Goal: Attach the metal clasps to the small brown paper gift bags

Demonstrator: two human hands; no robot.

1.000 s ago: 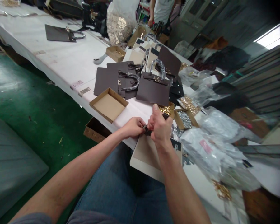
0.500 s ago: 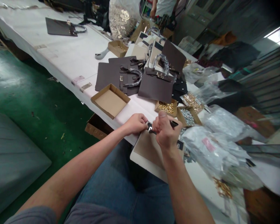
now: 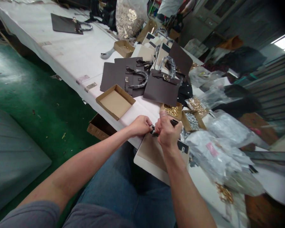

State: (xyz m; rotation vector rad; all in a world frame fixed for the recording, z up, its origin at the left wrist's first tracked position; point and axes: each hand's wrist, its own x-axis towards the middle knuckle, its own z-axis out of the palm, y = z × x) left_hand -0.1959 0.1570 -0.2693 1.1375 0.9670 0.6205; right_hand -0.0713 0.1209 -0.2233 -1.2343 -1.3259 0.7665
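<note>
A beige bag panel (image 3: 154,152) lies in front of me at the table edge, with a dark strip (image 3: 183,147) bearing a small metal fitting near its right end. At the panel's far left corner my left hand (image 3: 142,125) is closed, its thumb and fingers pinching the edge beside another small metal piece (image 3: 153,130). My right hand (image 3: 168,130) is wrapped round a black-handled tool (image 3: 174,122), its thumb up. The tool's working end is mostly hidden by the fingers, close to the metal piece.
An open cardboard box lid (image 3: 115,102) lies beyond my left hand. Dark brown bag panels (image 3: 161,87) with plastic-wrapped handles are piled behind. Boxes of gold fittings (image 3: 171,110) and silver fittings (image 3: 192,121) stand ahead of my right hand. Plastic bags (image 3: 211,148) crowd the right.
The view has shifted slightly. My right hand has moved a little to the left with the tool, uncovering more of the dark strip. My left hand still pinches the panel's corner.
</note>
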